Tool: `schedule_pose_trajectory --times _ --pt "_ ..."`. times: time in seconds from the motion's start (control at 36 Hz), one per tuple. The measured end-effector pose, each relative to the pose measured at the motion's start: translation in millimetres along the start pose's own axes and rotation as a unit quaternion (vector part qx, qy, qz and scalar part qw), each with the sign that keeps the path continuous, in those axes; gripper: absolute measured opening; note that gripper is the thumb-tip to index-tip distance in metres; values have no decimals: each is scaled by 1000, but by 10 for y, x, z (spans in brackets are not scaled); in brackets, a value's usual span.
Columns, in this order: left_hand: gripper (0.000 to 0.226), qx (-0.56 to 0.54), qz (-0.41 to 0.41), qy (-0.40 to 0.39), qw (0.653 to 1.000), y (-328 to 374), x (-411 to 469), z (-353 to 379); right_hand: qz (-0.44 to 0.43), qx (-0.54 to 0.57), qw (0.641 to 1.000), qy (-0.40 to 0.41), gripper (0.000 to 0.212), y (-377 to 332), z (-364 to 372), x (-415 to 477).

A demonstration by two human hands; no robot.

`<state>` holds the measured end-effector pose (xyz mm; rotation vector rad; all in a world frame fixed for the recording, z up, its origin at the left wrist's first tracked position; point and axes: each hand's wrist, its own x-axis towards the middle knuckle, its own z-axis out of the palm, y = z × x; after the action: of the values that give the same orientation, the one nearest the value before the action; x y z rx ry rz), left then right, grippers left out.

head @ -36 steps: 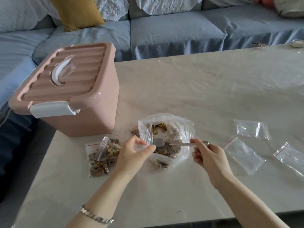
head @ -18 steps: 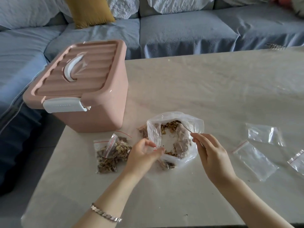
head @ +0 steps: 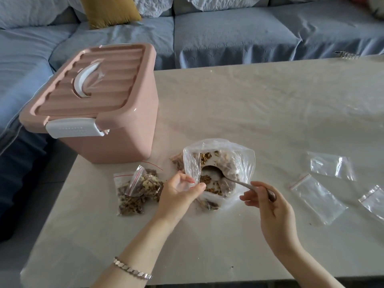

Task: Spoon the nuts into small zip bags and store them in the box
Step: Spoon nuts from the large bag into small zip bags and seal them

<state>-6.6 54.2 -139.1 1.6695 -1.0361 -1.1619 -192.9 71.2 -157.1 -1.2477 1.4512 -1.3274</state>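
A large clear bag of mixed nuts [head: 241, 161] lies open on the table. My right hand [head: 270, 208] grips the handle of a metal spoon [head: 212, 172], whose bowl sits down inside that bag among the nuts. My left hand [head: 178, 194] pinches the mouth of a small clear zip bag [head: 191, 169], held upright against the big bag's left edge. Two filled small bags [head: 137, 190] lie to the left of my left hand. The pink storage box [head: 108, 144] stands behind them with its lid shut and its white latch down.
Three empty zip bags lie to the right: one near [head: 318, 196], one farther back [head: 332, 165], one at the frame's edge [head: 374, 201]. The pale table [head: 249, 100] ends close to my body. A blue sofa [head: 228, 32] runs behind it.
The spoon's bowl has dropped from a raised tilt down into the nuts of the big bag, and my right hand has moved back toward me. My left hand keeps its pinch on the small bag.
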Motion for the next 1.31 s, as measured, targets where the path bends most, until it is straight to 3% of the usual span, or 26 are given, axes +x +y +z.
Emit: schedule_pose_trajectory --times 0.31,0.5,0.61,0.69,0.78,0.92,1.14,1.31 --pt "18 -84 -11 -6 996 -50 -58 71 89 15 996 -19 26 22 113 -293" --pt "20 -185 -49 54 980 -46 -118 187 172 117 978 -8 25 -100 117 -344" --pt "14 -191 -36 53 980 -12 -167 188 245 209 946 33 24 -135 73 -317" --pt "15 -141 -5 17 990 -15 -203 109 255 223 940 47 24 -160 23 -276" --pt "35 3 65 12 998 -117 -212 7 239 208 947 56 24 -191 -32 -218" --pt "39 193 201 51 959 -154 -192 -64 211 180 959 63 24 -242 -127 -103" --pt "57 178 153 47 971 -200 -194 41 172 126 975 55 28 -361 -318 108" --pt "53 175 105 36 978 -169 -183 76 156 102 982 25 34 -539 -391 326"
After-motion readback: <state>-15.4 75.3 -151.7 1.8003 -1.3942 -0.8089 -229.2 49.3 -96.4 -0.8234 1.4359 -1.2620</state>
